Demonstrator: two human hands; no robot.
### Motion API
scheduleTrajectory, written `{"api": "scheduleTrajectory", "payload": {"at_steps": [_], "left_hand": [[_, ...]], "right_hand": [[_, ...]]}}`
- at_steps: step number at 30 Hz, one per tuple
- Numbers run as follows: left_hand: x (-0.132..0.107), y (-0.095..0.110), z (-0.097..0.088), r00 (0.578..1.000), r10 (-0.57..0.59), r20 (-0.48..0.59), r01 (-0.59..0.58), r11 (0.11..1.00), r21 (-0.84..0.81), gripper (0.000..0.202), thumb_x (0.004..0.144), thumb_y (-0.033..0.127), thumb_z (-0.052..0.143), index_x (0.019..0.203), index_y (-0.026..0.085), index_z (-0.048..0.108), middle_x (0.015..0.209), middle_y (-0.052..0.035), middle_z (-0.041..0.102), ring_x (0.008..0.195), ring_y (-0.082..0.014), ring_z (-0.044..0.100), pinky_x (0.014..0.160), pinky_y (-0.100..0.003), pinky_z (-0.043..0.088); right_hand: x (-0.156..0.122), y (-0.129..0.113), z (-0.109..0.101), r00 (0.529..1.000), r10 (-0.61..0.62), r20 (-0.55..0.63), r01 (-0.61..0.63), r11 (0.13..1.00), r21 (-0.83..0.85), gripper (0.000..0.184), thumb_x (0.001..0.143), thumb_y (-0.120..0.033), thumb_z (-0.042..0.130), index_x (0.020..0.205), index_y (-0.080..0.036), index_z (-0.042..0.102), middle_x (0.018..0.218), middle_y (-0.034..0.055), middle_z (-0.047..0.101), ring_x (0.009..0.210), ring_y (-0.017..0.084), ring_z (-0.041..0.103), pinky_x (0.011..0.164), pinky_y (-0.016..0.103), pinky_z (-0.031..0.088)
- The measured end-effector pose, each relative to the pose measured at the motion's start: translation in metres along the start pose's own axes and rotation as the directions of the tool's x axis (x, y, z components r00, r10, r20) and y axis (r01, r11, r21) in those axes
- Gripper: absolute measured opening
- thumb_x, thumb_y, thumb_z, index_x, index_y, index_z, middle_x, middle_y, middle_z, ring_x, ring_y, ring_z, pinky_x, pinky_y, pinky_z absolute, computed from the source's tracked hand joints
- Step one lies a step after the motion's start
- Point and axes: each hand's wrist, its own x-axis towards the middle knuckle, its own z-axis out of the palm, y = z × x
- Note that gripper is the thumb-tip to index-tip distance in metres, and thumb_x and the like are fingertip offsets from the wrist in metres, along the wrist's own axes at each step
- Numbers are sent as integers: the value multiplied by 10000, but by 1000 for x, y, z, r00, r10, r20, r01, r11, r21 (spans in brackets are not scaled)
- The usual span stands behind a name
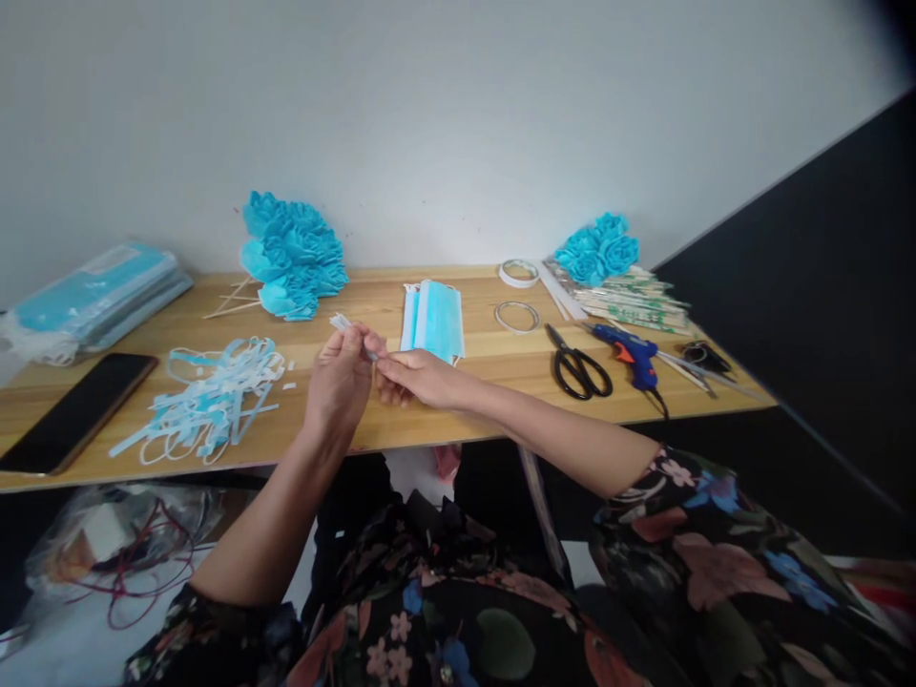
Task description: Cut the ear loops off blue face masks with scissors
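Note:
My left hand (340,374) is closed around a small gathered piece of whitish material (339,322), whose thin frayed end sticks out above the thumb. Fingers of my right hand (419,377) pinch the other, pale blue end, and both hands touch each other over the table's front half. Exactly what the piece is cannot be made out, as fingers cover most of it. Just beyond my right hand lie blue face masks (440,320) in a small stack. Left of my left hand is a tangled heap of cut mask strips and ear loops (215,401).
Blue paper-like flowers on sticks (293,253) stand at back left, more flowers (597,250) at back right by bundled sticks (636,303). Scissors (578,367), a glue gun (630,353) and tape rolls (518,274) lie right; packed masks (100,296) and a phone (75,412) left.

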Motion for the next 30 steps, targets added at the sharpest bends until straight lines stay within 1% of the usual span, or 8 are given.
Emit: {"api": "scheduleTrajectory", "payload": {"at_steps": [4, 8, 12, 14, 19, 22, 26, 30], "left_hand": [[6, -4, -5, 998, -35, -43, 32, 997, -68, 192, 939, 268, 677, 772, 183, 633, 666, 28, 592, 648, -103, 619, 701, -233, 543], [6, -9, -7, 998, -20, -61, 14, 995, -98, 164, 934, 255, 681, 792, 186, 635, 703, 18, 631, 735, -116, 654, 743, -233, 545], [3, -10, 0, 994, 0, -107, -6, 998, -55, 197, 962, 274, 640, 780, 199, 618, 724, 9, 655, 772, -124, 665, 764, -238, 536], [1, -9, 5, 993, -6, -115, 0, 998, -58, 204, 974, 302, 619, 795, 206, 620, 747, 2, 671, 785, -130, 672, 741, -239, 529], [-9, -12, 12, 992, -76, -98, 71, 996, -50, 101, 964, 253, 616, 928, 191, 687, 875, -37, 735, 836, -138, 677, 753, -242, 508], [-18, -12, 9, 990, -127, -61, 128, 992, 10, 86, 932, 189, 635, 880, 166, 699, 872, -54, 749, 798, -138, 668, 775, -255, 505], [-17, 17, -11, 996, -86, 10, 85, 992, 89, 83, 909, 211, 658, 842, 169, 683, 828, -51, 734, 801, -165, 679, 818, -307, 524], [27, 87, -67, 980, 157, -120, -112, 941, 320, 90, 919, 244, 637, 849, 186, 642, 808, -31, 681, 761, -154, 665, 817, -304, 522]], "right_hand": [[2, -1, -4, 993, -84, -83, 63, 973, -223, 390, 1029, -395, 449, 748, -166, 594, 703, 8, 627, 617, 94, 542, 600, 227, 425], [-2, -7, -7, 984, -106, -141, 38, 908, -417, 254, 1016, -353, 472, 889, -189, 619, 768, 5, 678, 644, 112, 577, 629, 246, 409], [-3, -11, -4, 969, -159, -189, -27, 693, -721, 279, 1029, -403, 436, 989, -208, 631, 903, 61, 724, 792, 189, 642, 668, 281, 380], [-2, -11, -3, 966, -167, -198, -52, 623, -781, 312, 1041, -401, 394, 992, -205, 633, 937, 79, 730, 824, 211, 652, 676, 288, 372], [2, -7, -4, 956, -195, -219, -14, 714, -700, 317, 1038, -334, 374, 910, -197, 630, 880, 50, 714, 813, 188, 644, 707, 272, 392], [3, -5, 0, 961, -195, -197, 29, 779, -627, 330, 1025, -327, 383, 844, -190, 622, 762, 25, 672, 741, 167, 626, 690, 265, 405], [-6, -7, 2, 975, -207, -79, 125, 809, -574, 349, 1020, -364, 382, 909, -197, 668, 815, 31, 717, 771, 169, 658, 741, 281, 450], [-30, -12, -17, 966, -239, -101, 146, 821, -553, 368, 1002, -414, 400, 1137, -227, 688, 1074, 64, 763, 996, 210, 695, 894, 339, 491]]}}
